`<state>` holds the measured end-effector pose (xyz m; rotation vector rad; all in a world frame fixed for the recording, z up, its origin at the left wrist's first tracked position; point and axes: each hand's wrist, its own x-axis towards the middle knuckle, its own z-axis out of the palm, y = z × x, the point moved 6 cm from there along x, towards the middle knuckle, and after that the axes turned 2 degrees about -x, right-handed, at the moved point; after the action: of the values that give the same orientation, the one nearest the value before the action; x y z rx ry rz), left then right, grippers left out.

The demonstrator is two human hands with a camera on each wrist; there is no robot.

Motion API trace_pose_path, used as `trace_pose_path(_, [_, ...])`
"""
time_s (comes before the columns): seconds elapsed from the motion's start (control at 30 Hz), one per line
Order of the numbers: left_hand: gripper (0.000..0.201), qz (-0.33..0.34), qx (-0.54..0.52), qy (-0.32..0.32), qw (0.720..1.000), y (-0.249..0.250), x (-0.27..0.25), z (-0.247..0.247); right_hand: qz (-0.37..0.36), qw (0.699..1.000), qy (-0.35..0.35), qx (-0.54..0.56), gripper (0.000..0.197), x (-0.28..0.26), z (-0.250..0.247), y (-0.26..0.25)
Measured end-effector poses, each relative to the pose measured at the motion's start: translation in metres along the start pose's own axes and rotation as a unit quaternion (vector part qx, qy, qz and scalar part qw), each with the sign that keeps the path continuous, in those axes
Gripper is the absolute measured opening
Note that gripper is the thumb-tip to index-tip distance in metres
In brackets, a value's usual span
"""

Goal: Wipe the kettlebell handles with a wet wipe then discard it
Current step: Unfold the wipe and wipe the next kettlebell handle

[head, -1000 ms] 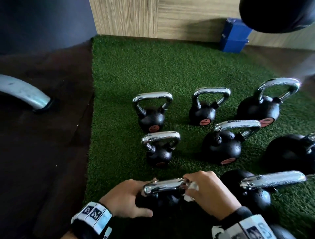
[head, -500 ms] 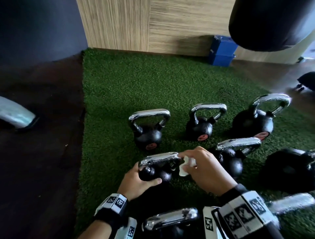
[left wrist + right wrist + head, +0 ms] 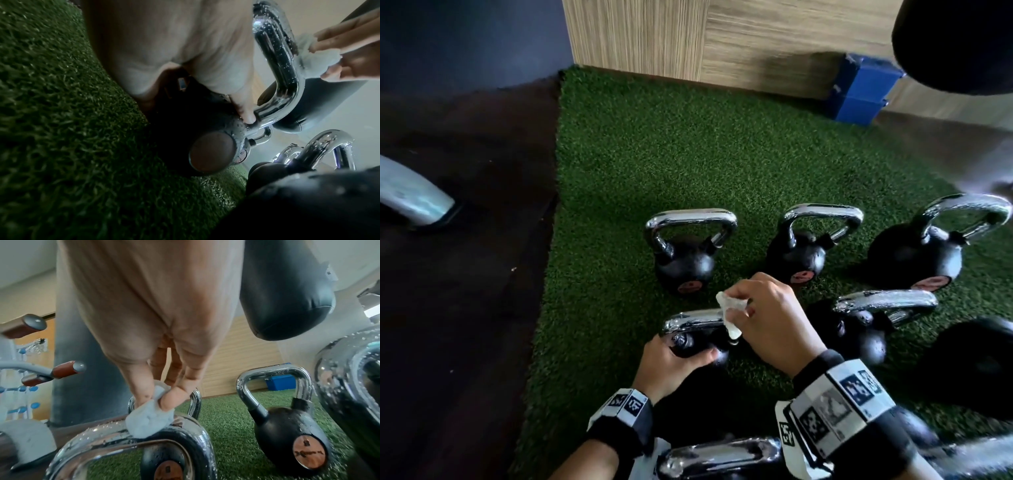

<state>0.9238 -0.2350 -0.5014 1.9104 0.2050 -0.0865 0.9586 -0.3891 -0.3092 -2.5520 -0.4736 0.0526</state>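
– Since half a second ago, both hands sit higher in the head view; the right hand (image 3: pixel 774 318) has lifted a little, so the wipe (image 3: pixel 728 313) now stands above the right end of the handle (image 3: pixel 693 320) instead of beside it.

– Noted. Grip on the wipe?

– Pinched between thumb and fingertips (image 3: pixel 170 400), crumpled into a small white wad. In the right wrist view its lower part touches the top of the chrome bar, which is beaded with droplets.

– Left hand?

– Left hand (image 3: pixel 671 365) is curled round the black ball of the small kettlebell (image 3: pixel 700 346), low centre of the head view. In the left wrist view one fingertip (image 3: pixel 248 116) presses where the handle meets the ball.

– Surroundings?

– Green turf mat (image 3: pixel 654 164) under everything. Three more kettlebells stand in a row above the hands: left one (image 3: pixel 686 255), middle one (image 3: pixel 804 248), large one (image 3: pixel 924 253) at the right edge. Another (image 3: pixel 859 329) stands just right of the right hand. A further chrome handle (image 3: pixel 717 457) shows at the bottom edge between the wrists.

– Background?

– Blue box (image 3: pixel 863 90) at upper right against the wood-panelled wall (image 3: pixel 722 37); a black punch bag (image 3: pixel 955 41) hangs into the upper right corner. Dark floor (image 3: pixel 465 240) fills the left.
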Motion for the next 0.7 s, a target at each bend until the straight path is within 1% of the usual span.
trace_pose_path(0.1, [0.050, -0.007, -0.004, -0.004, 1.000, 0.000, 0.000, -0.001, -0.020, 1.000, 0.009, 0.010, 0.023, 0.000, 0.002, -0.007])
trace_pose_path(0.17, [0.051, -0.011, -0.001, -0.008, 1.000, 0.000, 0.000, -0.002, -0.030, 0.999, 0.002, 0.020, 0.018, 0.000, 0.006, -0.010])
trace_pose_path(0.23, [0.051, -0.002, 0.005, -0.012, 1.000, 0.003, -0.001, -0.003, -0.039, 0.999, -0.003, 0.019, 0.010, -0.002, 0.011, -0.013])
trace_pose_path(0.27, [0.052, 0.005, 0.007, -0.012, 1.000, 0.004, -0.001, -0.003, -0.041, 0.999, 0.001, 0.013, 0.011, -0.003, 0.013, -0.013])
trace_pose_path(0.33, [0.054, 0.017, 0.016, -0.015, 1.000, 0.007, 0.000, -0.004, -0.030, 0.999, 0.022, 0.000, 0.015, -0.006, 0.013, -0.010])
trace_pose_path(0.4, [0.051, 0.025, 0.023, -0.020, 0.999, 0.008, 0.000, -0.005, 0.000, 0.999, 0.048, 0.000, 0.017, -0.008, 0.010, 0.000])
trace_pose_path(0.5, [0.049, 0.033, 0.016, -0.018, 0.999, 0.007, 0.001, -0.005, 0.035, 0.996, 0.073, -0.022, 0.030, -0.009, 0.005, 0.015])
trace_pose_path(0.57, [0.055, 0.034, -0.001, -0.010, 0.999, 0.005, 0.001, -0.005, 0.023, 0.997, 0.065, -0.022, 0.034, -0.009, 0.004, 0.014])
trace_pose_path(0.63, [0.058, 0.035, -0.015, -0.008, 0.999, 0.001, 0.001, -0.003, 0.000, 0.998, 0.060, -0.013, 0.031, -0.009, 0.005, 0.012])
trace_pose_path(0.7, [0.056, 0.038, -0.020, -0.012, 0.999, 0.001, 0.001, -0.001, -0.003, 0.997, 0.075, -0.010, 0.027, -0.010, 0.003, 0.017])
